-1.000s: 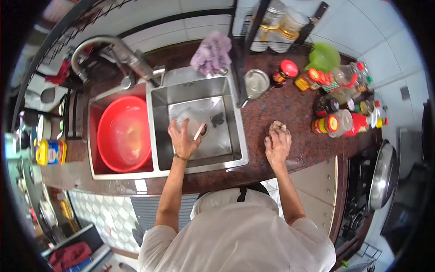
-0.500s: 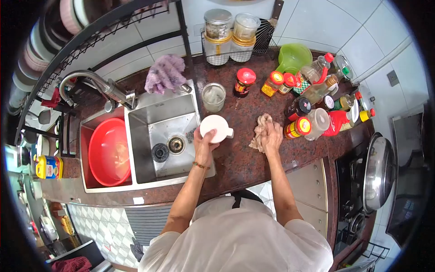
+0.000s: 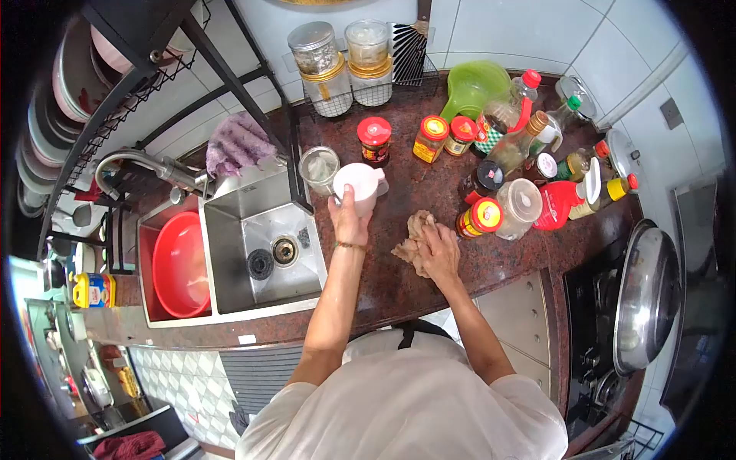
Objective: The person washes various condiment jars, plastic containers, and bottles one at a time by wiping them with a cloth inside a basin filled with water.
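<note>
One countertop: red-brown speckled stone, spreading to the right of the double sink and running along its front edge.
Double sink: steel, two compartments, set into the stone.
Round metal pan: silvery, well apart from the sink, at the far right beside the stove.
Red basin: round, inside the sink's left compartment.
Green plastic vessel, right of the sink, toward the wall.
Purple cloth: crumpled, at the back of the sink.
Right hand: over the brown cloth, well to the sink's right; its fingers bend and point forward, close together on the fabric. Whether they pinch it, I cannot tell.
Left hand: just right of the sink, raised; thumb on top of the white cup, the other fingers mostly hidden beneath it, so the hand clasps the cup between them.
Brown cloth: bunched on the stone, right of the sink, under the right hand, near a jar with a red and yellow lid.
White cup: handled, in the left hand, above the stone just right of the sink.
Glass jar, right of the sink near its back corner, beside the cup.
Black strainer: round, in the sink's right compartment, beside the drain.
</note>
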Tool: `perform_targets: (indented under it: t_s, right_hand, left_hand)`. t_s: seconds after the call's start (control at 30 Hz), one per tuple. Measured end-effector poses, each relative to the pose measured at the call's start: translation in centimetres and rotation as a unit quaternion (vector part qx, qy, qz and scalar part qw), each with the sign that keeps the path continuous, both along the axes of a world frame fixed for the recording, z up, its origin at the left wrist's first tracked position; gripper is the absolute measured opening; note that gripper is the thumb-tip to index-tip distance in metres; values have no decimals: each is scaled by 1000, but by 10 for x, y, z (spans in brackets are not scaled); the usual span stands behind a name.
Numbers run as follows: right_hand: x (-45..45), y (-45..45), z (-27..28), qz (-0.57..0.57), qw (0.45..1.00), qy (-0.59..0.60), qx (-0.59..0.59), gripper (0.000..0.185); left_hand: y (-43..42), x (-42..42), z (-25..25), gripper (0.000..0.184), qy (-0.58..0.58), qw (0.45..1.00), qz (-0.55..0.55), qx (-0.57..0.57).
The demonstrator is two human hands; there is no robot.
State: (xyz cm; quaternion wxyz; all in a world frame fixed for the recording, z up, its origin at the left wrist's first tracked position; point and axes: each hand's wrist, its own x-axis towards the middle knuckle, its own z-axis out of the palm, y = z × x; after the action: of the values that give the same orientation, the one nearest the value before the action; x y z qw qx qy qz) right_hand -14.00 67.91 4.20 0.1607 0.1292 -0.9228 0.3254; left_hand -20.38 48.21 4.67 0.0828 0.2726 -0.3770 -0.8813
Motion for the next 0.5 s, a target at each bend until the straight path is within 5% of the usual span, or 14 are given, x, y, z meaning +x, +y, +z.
perform_targets:
  t_s: [0.1,0.13,0.17,0.27,0.33,0.37,0.4,0.5]
  right_hand:
    - [3,6,-4,0,1000,5,-5,32]
    - [3,7,-7,-2,1000,7,-3,32]
    - [4,8,-9,-4,1000,9,-1,32]
    - [7,5,-9,2,1000,-1,27,36]
    - [7,4,-13,21,997,-11,73,47]
    - [9,-2,-3,20,992,-45,112,50]
    - [14,-11,18,19,985,-79,154,53]
    - [21,-13,19,37,971,-94,218,57]
  left_hand:
    - [9,-19,-7,84,70,997,28,29]
    - [21,-22,11,58,7,992,121,36]
    - [22,-23,0,60,59,987,139,54]
    - [50,4,-15,38,-8,987,152,-54]
    - [79,13,-48,26,89,970,79,-210]
    - [92,15,-22,29,60,937,-4,-344]
    - [101,6,-6,46,54,934,-84,-343]
    - [121,-54,5,79,112,832,-22,-543]
